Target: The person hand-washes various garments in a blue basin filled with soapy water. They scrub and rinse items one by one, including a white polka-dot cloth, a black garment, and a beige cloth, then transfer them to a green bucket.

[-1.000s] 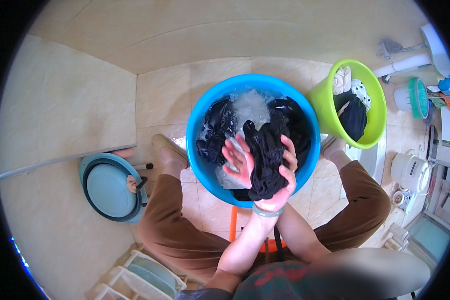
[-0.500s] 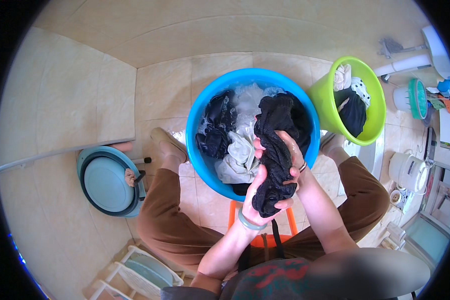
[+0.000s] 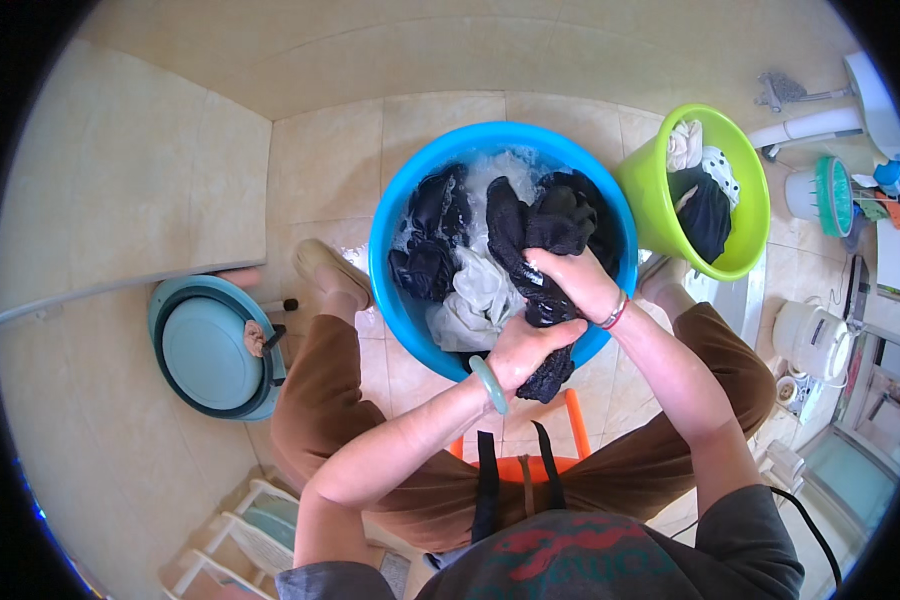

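A wet black garment (image 3: 560, 232) with a textured knit surface hangs over the near right part of a blue tub (image 3: 380, 260). My left hand (image 3: 525, 350) is closed round its lower part, and a short end sticks out below the fist. Higher up, my right hand (image 3: 576, 282) grips the same garment, its fingers mostly hidden by the cloth and the hand itself. Between the two fists the cloth looks squeezed narrow. In the tub's sudsy water lie a white garment (image 3: 478, 300) and dark clothes (image 3: 420, 268).
A lime green bucket (image 3: 650, 190) with black and white clothes touches or nearly touches the tub's right side. At far left stands a teal basin (image 3: 210, 360). My knees flank the tub, over an orange stool (image 3: 577, 425). A white appliance (image 3: 810, 340) stands at right.
Both hands have gone from cradling the garment on open palms to gripping it tightly. The garment has moved a little farther from me, and its upper part has spread into two folds.
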Available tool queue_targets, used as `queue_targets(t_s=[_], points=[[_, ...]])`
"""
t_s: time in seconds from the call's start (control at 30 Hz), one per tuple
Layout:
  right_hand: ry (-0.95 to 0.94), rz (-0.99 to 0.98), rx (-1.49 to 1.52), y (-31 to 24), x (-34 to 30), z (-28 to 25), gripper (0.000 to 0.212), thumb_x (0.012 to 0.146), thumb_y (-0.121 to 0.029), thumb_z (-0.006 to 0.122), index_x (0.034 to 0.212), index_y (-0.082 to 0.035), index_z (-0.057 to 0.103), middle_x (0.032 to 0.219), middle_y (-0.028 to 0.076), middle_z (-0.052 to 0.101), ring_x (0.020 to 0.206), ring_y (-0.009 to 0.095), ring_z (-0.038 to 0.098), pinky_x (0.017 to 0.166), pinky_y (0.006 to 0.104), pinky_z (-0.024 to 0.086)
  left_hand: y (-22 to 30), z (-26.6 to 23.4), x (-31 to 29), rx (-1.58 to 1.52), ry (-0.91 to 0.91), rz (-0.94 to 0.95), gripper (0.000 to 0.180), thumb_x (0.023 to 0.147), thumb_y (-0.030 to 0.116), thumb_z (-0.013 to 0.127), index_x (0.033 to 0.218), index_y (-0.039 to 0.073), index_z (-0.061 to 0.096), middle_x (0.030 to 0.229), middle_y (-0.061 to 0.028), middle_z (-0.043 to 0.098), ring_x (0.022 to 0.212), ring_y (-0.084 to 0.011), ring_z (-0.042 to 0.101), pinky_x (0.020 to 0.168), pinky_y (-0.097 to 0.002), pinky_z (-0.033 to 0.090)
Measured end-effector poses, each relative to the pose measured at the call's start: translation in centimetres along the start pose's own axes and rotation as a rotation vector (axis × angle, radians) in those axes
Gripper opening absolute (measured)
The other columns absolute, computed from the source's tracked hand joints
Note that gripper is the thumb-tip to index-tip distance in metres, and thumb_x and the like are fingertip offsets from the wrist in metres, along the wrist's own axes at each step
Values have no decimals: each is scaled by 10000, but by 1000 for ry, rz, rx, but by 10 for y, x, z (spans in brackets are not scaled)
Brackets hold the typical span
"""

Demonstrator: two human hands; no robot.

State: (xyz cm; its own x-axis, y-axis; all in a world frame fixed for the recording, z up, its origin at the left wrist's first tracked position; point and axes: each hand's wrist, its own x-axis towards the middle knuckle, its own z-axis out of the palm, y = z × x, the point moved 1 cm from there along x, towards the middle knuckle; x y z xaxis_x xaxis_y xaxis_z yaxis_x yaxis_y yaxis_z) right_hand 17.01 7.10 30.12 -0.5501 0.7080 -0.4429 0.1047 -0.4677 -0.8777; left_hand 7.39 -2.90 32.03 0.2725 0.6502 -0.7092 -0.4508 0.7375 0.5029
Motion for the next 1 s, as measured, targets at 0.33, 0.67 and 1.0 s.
queue_targets(t_s=[0.33,0.67,1.0], points=[[199,-354,-440,43,31,3,371,749,-151,705,1059,26,607,1104,205,621,1041,348,579,916,382,473,-31,-13,47,458,322,252,460,706,211,770,936,-160,623,928,-176,690,858,-201,645,761,-340,500],[361,-47,-604,93,48,-6,421,697,-267,761,981,21,646,973,241,661,917,396,636,833,419,517,-72,-47,84,40,86,201,509,766,146,745,1204,-15,541,1113,-119,641,1024,-215,616,895,-350,488],[173,-355,-1040,20,-20,-3,506,766,-396,687,1109,-28,628,1131,229,601,1053,385,556,937,445,434,8,-34,48,-179,68,207,599,904,427,628,1354,66,470,1299,-97,554,1197,-217,520,1019,-351,419]])
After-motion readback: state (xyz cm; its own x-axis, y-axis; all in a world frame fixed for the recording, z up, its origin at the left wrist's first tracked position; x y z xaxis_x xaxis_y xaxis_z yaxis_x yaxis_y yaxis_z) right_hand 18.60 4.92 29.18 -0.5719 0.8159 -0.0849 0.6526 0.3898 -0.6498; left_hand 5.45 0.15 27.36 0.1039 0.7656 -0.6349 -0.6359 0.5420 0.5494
